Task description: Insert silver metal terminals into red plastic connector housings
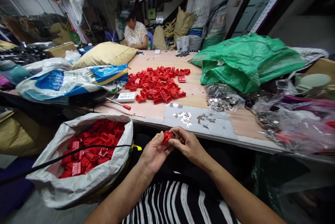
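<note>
My left hand [155, 150] is closed around a small red plastic part [166, 137], held up just off the front edge of the table. Thumb and fingers of my right hand [188, 144] are pinched together against the right side of this part. A thin dark metal piece and a yellowish bit [181, 141] show between the right fingers, too small to name surely. On the grey sheet beyond my hands lie flat silvery metal pieces [184, 117] and a small heap of darker metal pieces [206, 118]. A pile of similar red plastic parts [159, 84] spreads behind them.
A white woven sack [49, 177] of red parts stands at left, a black cord [78, 150] across it. A red-handled screwdriver [119, 104] lies by a white box [124, 97]. Green sacking [243, 60] and bagged metal pieces [222, 97] sit right. Another person [136, 35] sits beyond.
</note>
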Motion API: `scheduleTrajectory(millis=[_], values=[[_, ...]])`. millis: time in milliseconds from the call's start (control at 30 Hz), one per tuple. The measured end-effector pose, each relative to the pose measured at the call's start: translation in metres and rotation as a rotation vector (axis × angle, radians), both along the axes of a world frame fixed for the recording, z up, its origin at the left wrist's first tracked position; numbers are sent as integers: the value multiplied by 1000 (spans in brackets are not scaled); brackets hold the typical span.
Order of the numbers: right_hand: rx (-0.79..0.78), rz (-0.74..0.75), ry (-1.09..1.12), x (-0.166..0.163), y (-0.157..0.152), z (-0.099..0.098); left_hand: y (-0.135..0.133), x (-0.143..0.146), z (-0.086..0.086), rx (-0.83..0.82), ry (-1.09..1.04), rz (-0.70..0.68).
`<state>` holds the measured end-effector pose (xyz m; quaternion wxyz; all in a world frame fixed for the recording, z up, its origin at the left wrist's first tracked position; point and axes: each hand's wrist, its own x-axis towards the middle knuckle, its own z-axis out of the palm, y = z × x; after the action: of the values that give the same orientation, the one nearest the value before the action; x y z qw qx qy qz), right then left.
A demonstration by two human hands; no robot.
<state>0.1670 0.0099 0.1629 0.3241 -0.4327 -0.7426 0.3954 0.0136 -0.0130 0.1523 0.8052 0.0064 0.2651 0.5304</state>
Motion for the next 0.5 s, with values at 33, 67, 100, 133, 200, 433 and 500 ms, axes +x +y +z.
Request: scheduleTrajectory(millis=[33,67,100,133,200,433,500], values=[[36,-5,-49,0,-2,-1,-3,0,-2,-5,8,-9],[76,-5,-95,0,-4,-2,-6,1,-4,-12,14,-15],[110,-1,-132,0,-6,-2,-8,1,-7,-20,22,-20],[129,7,-156,0,-7,-3,-10,1,-9,-27,27,-22],[98,38,-146,-1,-7,-2,-13,1,-11,-48,25,-15],[3,22,89,-23,14,10,-7,-11,-20,-44,-47,13],[8,10,133,-45,24,15,-6,-13,-31,-61,-32,27]])
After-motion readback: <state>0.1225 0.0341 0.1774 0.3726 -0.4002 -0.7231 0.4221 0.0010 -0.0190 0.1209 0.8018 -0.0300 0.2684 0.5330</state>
